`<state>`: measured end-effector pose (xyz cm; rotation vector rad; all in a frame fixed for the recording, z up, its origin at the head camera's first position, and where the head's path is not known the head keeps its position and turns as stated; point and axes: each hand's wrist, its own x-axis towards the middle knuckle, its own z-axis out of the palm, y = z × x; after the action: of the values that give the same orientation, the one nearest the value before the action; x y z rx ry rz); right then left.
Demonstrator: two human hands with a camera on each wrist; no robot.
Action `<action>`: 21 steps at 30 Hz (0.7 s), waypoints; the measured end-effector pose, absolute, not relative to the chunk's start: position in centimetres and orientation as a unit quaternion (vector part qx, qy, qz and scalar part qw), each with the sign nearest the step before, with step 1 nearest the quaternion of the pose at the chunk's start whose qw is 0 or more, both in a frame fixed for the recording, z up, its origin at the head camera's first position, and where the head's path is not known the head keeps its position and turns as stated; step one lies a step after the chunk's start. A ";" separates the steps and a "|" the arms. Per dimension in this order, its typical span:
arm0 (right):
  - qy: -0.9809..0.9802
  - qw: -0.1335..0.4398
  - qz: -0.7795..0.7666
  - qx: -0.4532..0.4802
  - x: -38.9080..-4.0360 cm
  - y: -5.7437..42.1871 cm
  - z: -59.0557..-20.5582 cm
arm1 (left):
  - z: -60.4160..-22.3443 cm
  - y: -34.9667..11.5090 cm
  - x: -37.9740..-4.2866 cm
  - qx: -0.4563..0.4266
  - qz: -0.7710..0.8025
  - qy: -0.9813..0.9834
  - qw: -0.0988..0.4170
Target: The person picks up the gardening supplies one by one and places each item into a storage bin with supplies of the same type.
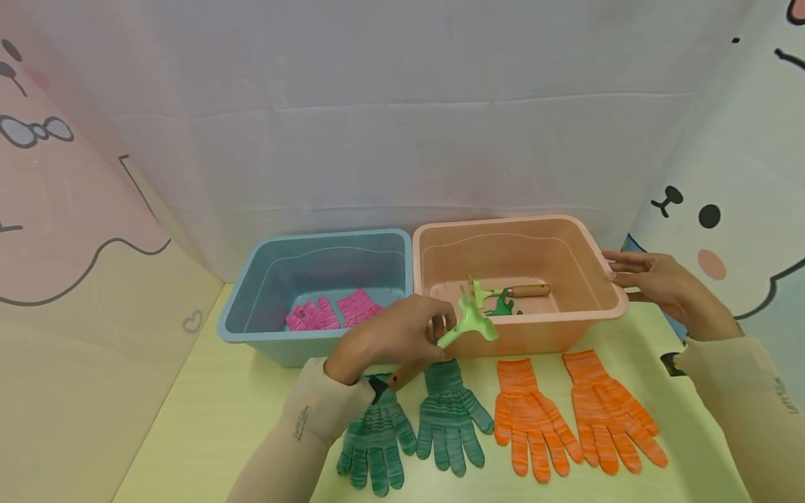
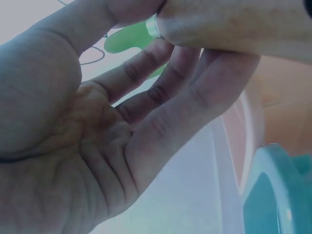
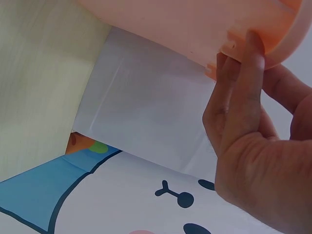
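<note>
My left hand (image 1: pixel 402 327) pinches a small garden hand rake (image 1: pixel 473 324) near the neck, just in front of the peach bin (image 1: pixel 553 223). The rake has a light green pronged head, and its wooden handle slants down toward my wrist. In the left wrist view the wooden handle (image 2: pixel 234 24) lies across the fingertips. At the bin's right end, my right hand (image 1: pixel 666 283) grips the rim, fingers and thumb on either side in the right wrist view. Inside this bin lie another light green tool with a wooden handle (image 1: pixel 530 290) and a dark green pronged piece (image 1: pixel 502 304).
A blue bin (image 1: pixel 314 239) stands against the peach one's left side, with pink gloves (image 1: pixel 313 316) inside. Along the table front lie two green gloves (image 1: pixel 449 419) and two orange gloves (image 1: pixel 534 419). White cloth (image 1: pixel 377 140) hangs behind the bins; printed panels flank both sides.
</note>
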<state>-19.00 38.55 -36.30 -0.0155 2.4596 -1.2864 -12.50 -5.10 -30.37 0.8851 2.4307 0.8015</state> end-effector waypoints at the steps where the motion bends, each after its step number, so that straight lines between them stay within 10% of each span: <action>1: 0.870 0.181 -0.458 -0.005 -19.0 38.6 -36.3 | -30.2 -5.0 -12.6 0.317 0.288 0.878 0.215; 21: 0.871 0.185 -0.456 -0.005 -19.1 38.6 -36.3 | -28.4 -3.5 -16.4 0.346 0.270 0.875 0.204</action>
<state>-19.09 38.58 -36.31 -0.0146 2.4541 -1.2842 -16.42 -3.54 -28.44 0.9653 2.4416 0.7534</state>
